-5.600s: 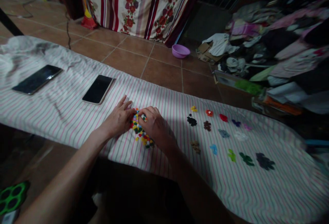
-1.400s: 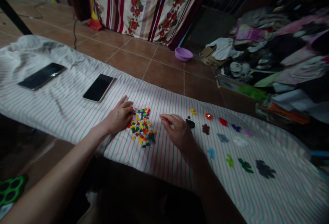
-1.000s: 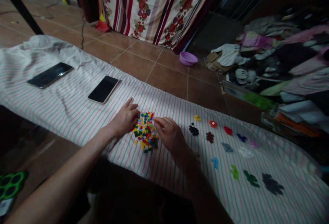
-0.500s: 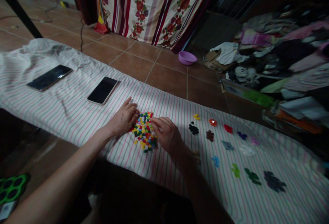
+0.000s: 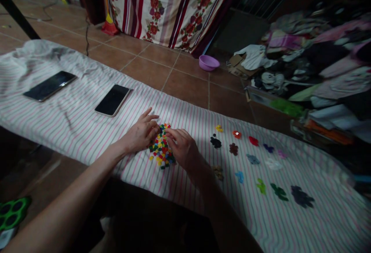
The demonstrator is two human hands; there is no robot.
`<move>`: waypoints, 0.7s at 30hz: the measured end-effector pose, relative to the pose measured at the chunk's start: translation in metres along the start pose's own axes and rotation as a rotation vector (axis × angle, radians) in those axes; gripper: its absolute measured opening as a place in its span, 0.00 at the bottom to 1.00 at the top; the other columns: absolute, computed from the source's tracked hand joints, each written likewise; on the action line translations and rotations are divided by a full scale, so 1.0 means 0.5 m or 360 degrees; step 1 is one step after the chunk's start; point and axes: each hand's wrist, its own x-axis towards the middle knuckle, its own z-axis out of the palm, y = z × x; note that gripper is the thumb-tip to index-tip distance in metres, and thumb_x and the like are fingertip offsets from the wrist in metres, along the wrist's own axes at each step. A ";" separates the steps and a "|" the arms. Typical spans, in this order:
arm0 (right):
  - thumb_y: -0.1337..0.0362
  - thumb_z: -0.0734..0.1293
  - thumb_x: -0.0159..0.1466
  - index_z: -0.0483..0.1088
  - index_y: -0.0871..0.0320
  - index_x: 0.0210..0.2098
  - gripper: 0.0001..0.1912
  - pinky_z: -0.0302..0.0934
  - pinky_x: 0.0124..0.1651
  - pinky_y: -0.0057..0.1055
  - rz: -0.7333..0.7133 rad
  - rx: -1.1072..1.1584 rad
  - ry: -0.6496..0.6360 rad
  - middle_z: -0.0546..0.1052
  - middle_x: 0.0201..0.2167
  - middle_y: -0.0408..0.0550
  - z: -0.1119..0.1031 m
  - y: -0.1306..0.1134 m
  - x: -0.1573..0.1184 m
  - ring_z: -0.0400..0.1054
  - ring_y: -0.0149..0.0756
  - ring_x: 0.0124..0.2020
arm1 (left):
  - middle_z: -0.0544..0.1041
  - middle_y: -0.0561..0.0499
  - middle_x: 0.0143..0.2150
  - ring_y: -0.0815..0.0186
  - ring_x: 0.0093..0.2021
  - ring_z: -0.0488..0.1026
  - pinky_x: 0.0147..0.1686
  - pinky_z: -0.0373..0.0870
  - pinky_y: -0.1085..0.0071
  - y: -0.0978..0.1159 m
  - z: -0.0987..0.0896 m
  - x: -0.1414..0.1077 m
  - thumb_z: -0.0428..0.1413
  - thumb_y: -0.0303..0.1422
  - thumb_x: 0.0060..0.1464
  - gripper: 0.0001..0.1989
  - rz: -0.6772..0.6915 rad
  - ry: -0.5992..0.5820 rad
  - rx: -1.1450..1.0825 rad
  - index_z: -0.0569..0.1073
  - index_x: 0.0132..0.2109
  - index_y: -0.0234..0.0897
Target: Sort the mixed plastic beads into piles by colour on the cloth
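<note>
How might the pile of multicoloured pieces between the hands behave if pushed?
The pile of multicoloured pieces would probably spread apart rather than move as one, since its pieces look loose. Each piece is likely light, being so small. With their blocky look, they seem apt to slide or catch on the striped cloth more than roll.

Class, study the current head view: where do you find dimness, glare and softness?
In the head view: dim overall, near-black below the striped cloth; glints on the orange pieces and leftmost phone; the heap of clothes at right soft; too unclear to tell whether the right hand pinches one of the mixed pieces.
</note>
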 end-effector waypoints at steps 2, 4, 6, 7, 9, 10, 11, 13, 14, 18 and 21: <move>0.68 0.60 0.67 0.73 0.57 0.47 0.12 0.66 0.45 0.40 0.0020 0.0030 0.0001 0.79 0.36 0.51 0.005 -0.006 0.001 0.71 0.42 0.39 | 0.72 0.40 0.59 0.51 0.71 0.50 0.66 0.59 0.45 0.004 0.002 0.001 0.45 0.33 0.63 0.14 0.0017 -0.0009 0.0001 0.75 0.40 0.34; 0.68 0.60 0.67 0.72 0.58 0.46 0.12 0.66 0.46 0.40 0.0032 0.0053 -0.0013 0.79 0.37 0.52 0.011 -0.012 0.002 0.71 0.42 0.40 | 0.71 0.40 0.59 0.51 0.71 0.50 0.66 0.59 0.46 0.009 0.003 0.003 0.45 0.32 0.63 0.14 0.0023 -0.0020 0.0019 0.75 0.40 0.33; 0.69 0.61 0.66 0.72 0.58 0.45 0.11 0.65 0.47 0.40 0.0042 0.0056 -0.0039 0.79 0.38 0.52 0.015 -0.017 0.004 0.71 0.42 0.40 | 0.71 0.40 0.59 0.50 0.71 0.50 0.66 0.59 0.47 0.015 0.002 0.004 0.46 0.32 0.63 0.14 0.0022 -0.0038 0.0044 0.76 0.41 0.33; 0.69 0.61 0.66 0.72 0.57 0.43 0.10 0.65 0.46 0.40 0.0052 0.0052 -0.0048 0.78 0.38 0.51 0.016 -0.020 0.005 0.71 0.42 0.40 | 0.71 0.40 0.59 0.50 0.71 0.50 0.66 0.58 0.47 0.018 0.001 0.004 0.46 0.31 0.62 0.14 0.0021 -0.0049 0.0054 0.76 0.41 0.33; 0.69 0.62 0.65 0.71 0.57 0.41 0.07 0.65 0.45 0.39 0.0087 0.0039 -0.0061 0.78 0.36 0.51 0.018 -0.022 0.007 0.71 0.42 0.39 | 0.71 0.40 0.59 0.51 0.71 0.51 0.67 0.58 0.47 0.021 0.001 0.004 0.46 0.31 0.62 0.14 0.0030 -0.0080 0.0066 0.76 0.40 0.33; 0.69 0.63 0.65 0.71 0.57 0.39 0.06 0.65 0.45 0.38 0.0112 0.0032 -0.0062 0.78 0.36 0.50 0.018 -0.023 0.008 0.70 0.42 0.39 | 0.72 0.40 0.58 0.51 0.70 0.53 0.67 0.58 0.46 0.022 0.001 0.004 0.46 0.31 0.62 0.14 0.0040 -0.0096 0.0070 0.76 0.39 0.33; 0.69 0.63 0.65 0.70 0.56 0.38 0.05 0.64 0.44 0.37 0.0134 0.0026 -0.0064 0.77 0.35 0.49 0.020 -0.024 0.009 0.70 0.41 0.38 | 0.72 0.40 0.58 0.51 0.70 0.53 0.67 0.57 0.46 0.022 0.001 0.004 0.46 0.31 0.62 0.14 0.0050 -0.0110 0.0076 0.76 0.38 0.33; 0.70 0.63 0.64 0.69 0.56 0.35 0.04 0.63 0.42 0.36 0.0162 0.0024 -0.0073 0.76 0.33 0.48 0.024 -0.024 0.010 0.70 0.40 0.37 | 0.73 0.40 0.57 0.52 0.69 0.55 0.67 0.57 0.46 0.021 0.004 0.005 0.47 0.32 0.62 0.14 0.0075 -0.0127 0.0093 0.76 0.37 0.34; 0.71 0.63 0.64 0.68 0.56 0.34 0.05 0.63 0.42 0.35 0.0167 0.0027 -0.0082 0.76 0.32 0.47 0.027 -0.023 0.011 0.69 0.40 0.36 | 0.73 0.40 0.57 0.52 0.69 0.55 0.67 0.57 0.47 0.019 0.005 0.005 0.47 0.32 0.62 0.14 0.0088 -0.0128 0.0107 0.76 0.36 0.34; 0.72 0.63 0.63 0.67 0.56 0.32 0.06 0.62 0.42 0.34 0.0184 0.0048 -0.0090 0.75 0.32 0.47 0.038 -0.018 0.014 0.69 0.39 0.36 | 0.74 0.41 0.54 0.55 0.66 0.61 0.68 0.55 0.48 0.014 0.007 0.005 0.46 0.32 0.62 0.14 0.0138 -0.0110 0.0205 0.76 0.39 0.34; 0.72 0.63 0.63 0.67 0.55 0.33 0.06 0.62 0.42 0.34 0.0216 0.0051 -0.0045 0.75 0.31 0.46 0.038 -0.011 0.015 0.69 0.38 0.36 | 0.73 0.41 0.57 0.52 0.67 0.60 0.67 0.55 0.44 0.007 0.009 -0.006 0.46 0.35 0.63 0.15 0.0027 -0.0049 0.0327 0.75 0.47 0.35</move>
